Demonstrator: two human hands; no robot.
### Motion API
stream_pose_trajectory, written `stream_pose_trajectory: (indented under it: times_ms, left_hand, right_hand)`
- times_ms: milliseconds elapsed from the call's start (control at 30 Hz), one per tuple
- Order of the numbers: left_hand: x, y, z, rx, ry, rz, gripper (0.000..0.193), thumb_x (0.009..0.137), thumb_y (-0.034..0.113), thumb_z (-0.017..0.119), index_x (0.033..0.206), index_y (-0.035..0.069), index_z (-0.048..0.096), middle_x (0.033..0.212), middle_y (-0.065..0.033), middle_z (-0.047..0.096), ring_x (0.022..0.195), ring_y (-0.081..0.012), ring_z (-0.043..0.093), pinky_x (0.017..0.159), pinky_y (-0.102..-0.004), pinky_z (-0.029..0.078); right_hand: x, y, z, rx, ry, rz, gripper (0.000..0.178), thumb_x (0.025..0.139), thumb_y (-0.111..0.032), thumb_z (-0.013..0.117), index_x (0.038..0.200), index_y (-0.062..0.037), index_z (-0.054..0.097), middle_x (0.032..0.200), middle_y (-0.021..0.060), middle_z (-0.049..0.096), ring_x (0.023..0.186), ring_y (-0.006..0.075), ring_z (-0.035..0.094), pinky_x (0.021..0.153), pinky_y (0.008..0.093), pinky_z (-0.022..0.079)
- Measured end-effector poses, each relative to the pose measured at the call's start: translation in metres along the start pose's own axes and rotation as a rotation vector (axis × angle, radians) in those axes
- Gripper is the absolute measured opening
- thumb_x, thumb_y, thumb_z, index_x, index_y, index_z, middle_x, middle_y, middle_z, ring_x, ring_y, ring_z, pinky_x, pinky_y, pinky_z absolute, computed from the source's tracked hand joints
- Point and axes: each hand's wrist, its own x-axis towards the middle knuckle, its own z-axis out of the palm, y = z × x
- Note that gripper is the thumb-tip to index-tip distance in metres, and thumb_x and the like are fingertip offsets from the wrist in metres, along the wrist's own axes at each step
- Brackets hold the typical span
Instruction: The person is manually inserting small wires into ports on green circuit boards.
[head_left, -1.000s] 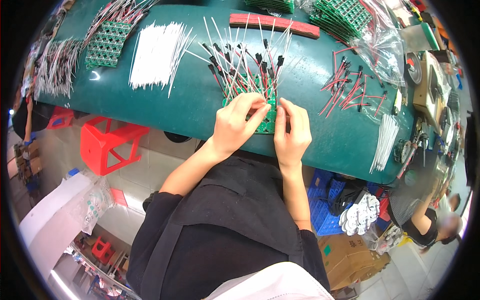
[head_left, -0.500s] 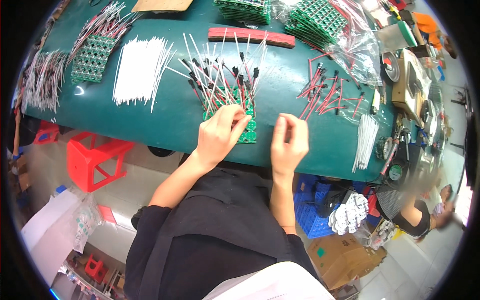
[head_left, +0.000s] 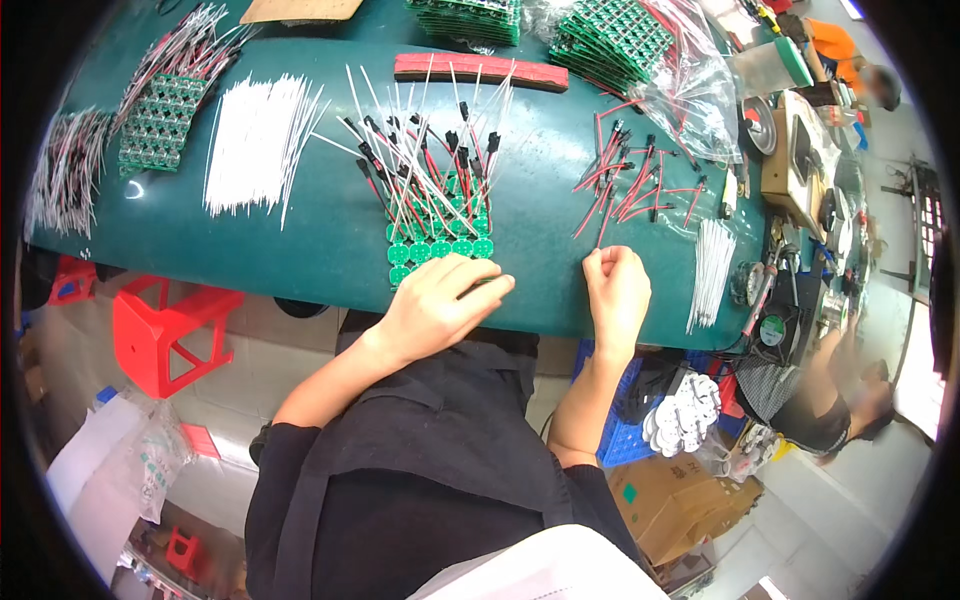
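A green panel of round circuit boards (head_left: 440, 245) lies on the teal table (head_left: 300, 250), with many red, black and white wires standing up from it. My left hand (head_left: 440, 300) lies over the panel's near edge and holds it down, fingers pointing right. My right hand (head_left: 617, 290) is at the table's near edge to the right of the panel. Its fingertips are pinched on the lower end of a thin red wire (head_left: 603, 232). That wire reaches up to a loose pile of red wires with black ends (head_left: 635, 185).
A heap of white wires (head_left: 255, 145), a red bar (head_left: 480, 70), stacks of green boards (head_left: 610, 40) and a small bundle of white wires (head_left: 712, 270) lie on the table. A red stool (head_left: 165, 325) and blue crate (head_left: 620, 435) stand below. Another person (head_left: 830, 400) sits at right.
My right hand has left the green panel and moved right to the red wires. My left hand has stayed on the panel, sliding to its near edge.
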Motion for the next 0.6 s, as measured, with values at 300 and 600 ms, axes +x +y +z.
stream_pose_trajectory:
  times_ms: [300,600]
  left_hand:
    - [-0.004,0.005,-0.037,-0.288,-0.09,-0.331,0.029,0.079,0.004,0.073,0.108,0.001,0.066,0.098,-0.0091,0.066,0.079,-0.0195,0.064,0.068,-0.0298,0.052]
    - [-0.01,-0.002,-0.033,-0.832,0.098,-0.685,0.015,0.09,-0.002,0.064,0.104,-0.007,0.064,0.101,-0.0114,0.064,0.089,-0.0186,0.067,0.081,-0.0292,0.055]
  right_hand:
    - [-0.047,-0.05,-0.008,0.672,0.113,-0.659,0.023,0.069,0.005,0.073,0.082,-0.0038,0.056,0.073,0.0077,0.056,0.06,0.0231,0.055,0.053,0.0329,0.047]
    - [-0.015,-0.069,0.005,0.601,0.11,-0.662,0.024,0.076,-0.013,0.077,0.091,-0.0053,0.06,0.083,0.0106,0.061,0.073,0.0287,0.058,0.065,0.0394,0.048]
